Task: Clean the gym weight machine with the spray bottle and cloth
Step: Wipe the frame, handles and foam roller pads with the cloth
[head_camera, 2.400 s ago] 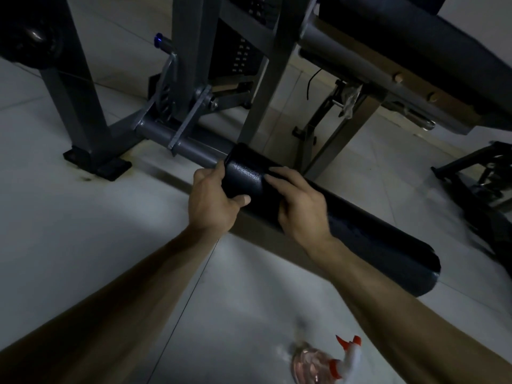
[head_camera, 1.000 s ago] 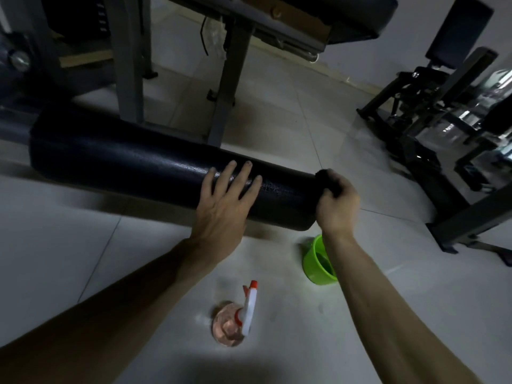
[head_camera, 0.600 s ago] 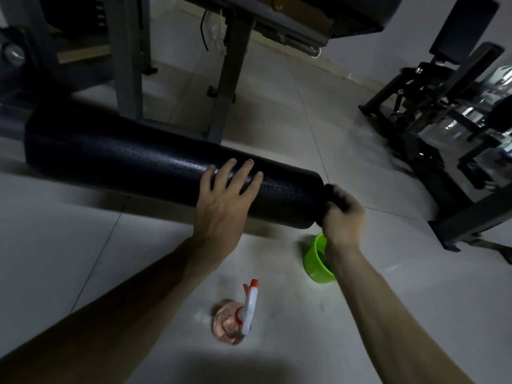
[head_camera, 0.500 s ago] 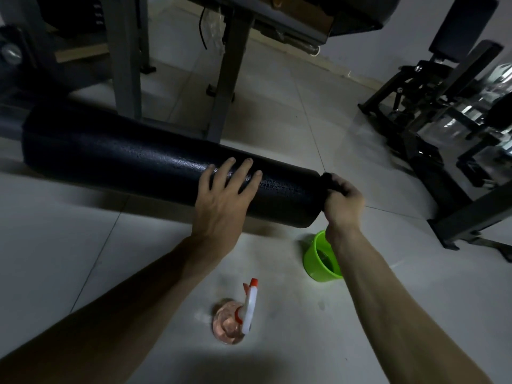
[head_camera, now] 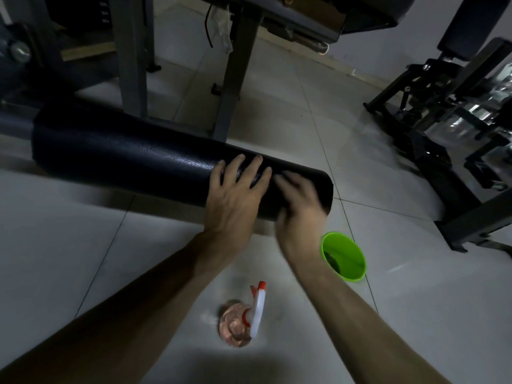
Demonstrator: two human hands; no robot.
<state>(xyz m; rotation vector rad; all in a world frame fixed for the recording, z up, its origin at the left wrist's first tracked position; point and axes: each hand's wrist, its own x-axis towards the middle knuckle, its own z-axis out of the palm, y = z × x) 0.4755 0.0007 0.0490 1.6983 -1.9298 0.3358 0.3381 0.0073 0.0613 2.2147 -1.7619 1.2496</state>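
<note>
Since half a second ago the right hand (head_camera: 300,209) has left the free end of the black foam roller pad (head_camera: 133,159) and come round onto its near side, so it now sits just beside the left hand (head_camera: 235,198), the two almost touching. That left hand has not shifted: it lies flat on the roller with its fingers (head_camera: 256,173) spread and straight, reaching up over the curve. The right hand is smeared by motion; its fingers seem to lie across the pad, but I cannot tell whether they are straight or curled, nor whether anything is under the palm. Away from both hands, to the left, the roller runs to a grey steel bar (head_camera: 13,126) of the weight machine, whose grey frame legs (head_camera: 232,87) stand beyond the fingertips. The spray bottle (head_camera: 241,322), with pinkish liquid, a white trigger head and a red nozzle, sits on the tiled floor (head_camera: 69,231) behind the wrists, between the two forearms and apart from both. A green plastic cup (head_camera: 349,273) stands on the floor just right of the right wrist. Another dark gym machine (head_camera: 443,151) stands well off to the right of the right hand.
</note>
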